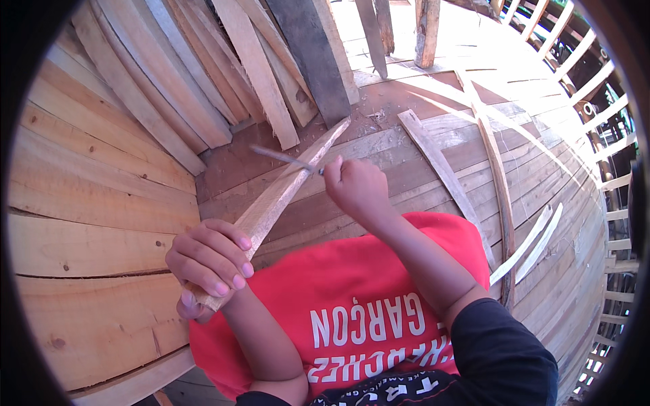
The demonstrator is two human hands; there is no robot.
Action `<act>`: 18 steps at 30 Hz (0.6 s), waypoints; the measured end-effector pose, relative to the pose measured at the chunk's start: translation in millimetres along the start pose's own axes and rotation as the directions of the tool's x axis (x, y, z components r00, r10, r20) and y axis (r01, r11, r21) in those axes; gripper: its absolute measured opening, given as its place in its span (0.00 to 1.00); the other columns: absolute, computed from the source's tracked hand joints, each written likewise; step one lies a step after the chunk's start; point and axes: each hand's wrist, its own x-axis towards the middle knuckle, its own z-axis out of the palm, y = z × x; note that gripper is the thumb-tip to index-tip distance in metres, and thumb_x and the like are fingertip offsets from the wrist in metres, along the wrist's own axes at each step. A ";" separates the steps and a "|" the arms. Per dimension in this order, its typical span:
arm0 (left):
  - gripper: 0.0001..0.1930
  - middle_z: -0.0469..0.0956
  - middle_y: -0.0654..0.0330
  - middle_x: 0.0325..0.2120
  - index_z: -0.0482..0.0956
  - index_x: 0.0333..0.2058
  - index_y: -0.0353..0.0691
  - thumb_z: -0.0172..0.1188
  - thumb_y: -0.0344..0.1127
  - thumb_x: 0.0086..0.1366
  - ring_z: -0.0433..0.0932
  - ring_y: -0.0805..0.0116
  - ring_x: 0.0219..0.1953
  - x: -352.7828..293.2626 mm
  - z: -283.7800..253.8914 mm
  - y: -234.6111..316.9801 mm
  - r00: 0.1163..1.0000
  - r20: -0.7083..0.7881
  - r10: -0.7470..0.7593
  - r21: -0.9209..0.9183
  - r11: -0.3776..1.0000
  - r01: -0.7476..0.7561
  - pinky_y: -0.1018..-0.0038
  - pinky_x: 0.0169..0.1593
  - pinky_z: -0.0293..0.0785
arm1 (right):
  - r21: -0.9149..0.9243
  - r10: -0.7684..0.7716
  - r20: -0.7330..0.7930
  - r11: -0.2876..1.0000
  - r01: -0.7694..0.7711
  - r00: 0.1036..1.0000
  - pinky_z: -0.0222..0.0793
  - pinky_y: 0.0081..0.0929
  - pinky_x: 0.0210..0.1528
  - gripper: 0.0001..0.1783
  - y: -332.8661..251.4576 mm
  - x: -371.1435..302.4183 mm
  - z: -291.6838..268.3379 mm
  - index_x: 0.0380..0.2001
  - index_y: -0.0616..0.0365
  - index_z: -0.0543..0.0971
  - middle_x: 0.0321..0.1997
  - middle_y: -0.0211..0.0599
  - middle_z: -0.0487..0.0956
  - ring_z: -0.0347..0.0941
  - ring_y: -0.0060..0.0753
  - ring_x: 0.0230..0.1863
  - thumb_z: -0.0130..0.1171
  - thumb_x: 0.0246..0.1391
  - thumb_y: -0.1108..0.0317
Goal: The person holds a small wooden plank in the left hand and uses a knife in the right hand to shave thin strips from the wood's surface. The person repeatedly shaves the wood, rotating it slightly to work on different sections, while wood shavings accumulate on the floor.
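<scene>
My left hand (pixel 211 262) wraps its fingers round the lower end of a long, pale wooden strip (pixel 288 186). The strip slants away up to the right and narrows toward its far tip. My right hand (pixel 357 189) is closed in a fist round the handle of a knife (pixel 276 155), and the handle is mostly hidden in it. The thin, slightly blurred blade lies across the upper part of the strip, pointing left. A red cloth (pixel 379 271) with white lettering spreads over my lap under both forearms.
Several planks (pixel 156 68) lean upright against the wooden wall (pixel 101 243) at the left. A dark board (pixel 311 61) stands beyond the strip's tip. Loose battens (pixel 491 159) and pale curved slivers (pixel 531 247) lie on the plank floor (pixel 555 298) at the right. Slatted railing edges the far right.
</scene>
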 end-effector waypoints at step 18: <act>0.15 0.74 0.68 0.13 0.76 0.19 0.49 0.52 0.48 0.60 0.74 0.72 0.16 1.9 1.4 -1.1 0.997 -0.074 -0.031 0.058 0.998 0.036 0.69 0.34 0.73 | 0.117 -0.081 -0.022 0.990 0.083 0.997 0.70 0.54 0.35 0.29 -6.0 -6.1 1.3 0.15 0.68 0.77 0.17 0.59 0.74 0.75 0.65 0.26 0.41 0.62 0.58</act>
